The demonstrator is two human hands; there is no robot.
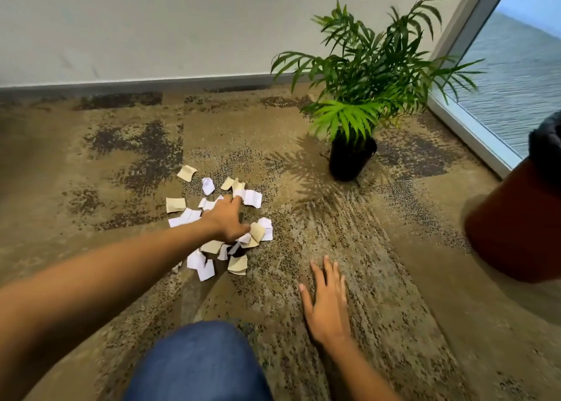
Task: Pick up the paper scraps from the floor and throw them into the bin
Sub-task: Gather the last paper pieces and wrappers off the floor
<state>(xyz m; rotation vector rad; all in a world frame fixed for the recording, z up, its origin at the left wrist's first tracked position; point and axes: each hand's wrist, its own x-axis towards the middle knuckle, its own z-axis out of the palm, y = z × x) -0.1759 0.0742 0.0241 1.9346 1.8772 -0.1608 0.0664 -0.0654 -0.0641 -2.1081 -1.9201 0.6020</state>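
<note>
White and cream paper scraps [209,236], torn into rough squares with curled edges, lie in a loose heap on the mottled brown carpet [349,248], at about ten o'clock from the right hand [326,306]. The left hand [229,220] reaches into the middle of the heap, its fingers bent down among the pieces; I cannot tell whether they grasp any. The right hand lies flat on the carpet, fingers straight and spread, holding nothing. The bin [516,218], a smooth rust-red cylinder with a dark liner at its rim, stands at three o'clock. A feathery green palm in a glossy black pot [350,160] stands at one o'clock. A denim-clad knee [197,364] shows at six o'clock.
</note>
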